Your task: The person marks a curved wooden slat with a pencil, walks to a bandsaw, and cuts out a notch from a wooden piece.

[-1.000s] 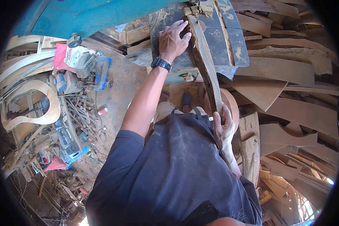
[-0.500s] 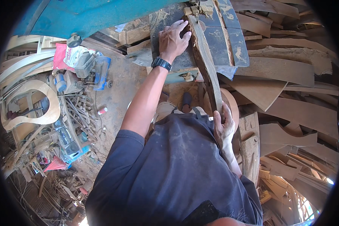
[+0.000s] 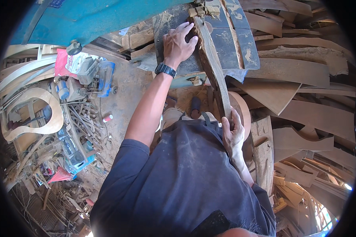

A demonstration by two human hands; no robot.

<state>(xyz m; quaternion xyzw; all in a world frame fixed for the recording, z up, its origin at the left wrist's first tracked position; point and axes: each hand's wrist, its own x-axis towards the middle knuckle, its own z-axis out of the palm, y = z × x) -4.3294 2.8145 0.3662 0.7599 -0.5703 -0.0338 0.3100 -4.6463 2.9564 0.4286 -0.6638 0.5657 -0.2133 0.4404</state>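
A long, narrow wooden strip [image 3: 213, 67] lies across the dark metal saw table [image 3: 229, 43], its far end at the blade guide [image 3: 203, 10]. My left hand [image 3: 178, 41], with a black watch on the wrist, presses flat on the table against the strip's left side near the blade. Near my waist, my right hand [image 3: 232, 136] grips the strip's near end. A dusty dark apron covers my front.
Curved and flat wood offcuts [image 3: 304, 98] pile up on the right. On the left floor lie a guitar-shaped wooden frame [image 3: 35, 114], power tools [image 3: 89, 75], a red bag [image 3: 63, 63] and scrap sticks. A blue machine housing [image 3: 91, 17] arches overhead.
My left hand has slid a little along the strip on the saw table. My right hand keeps its hold on the near end.
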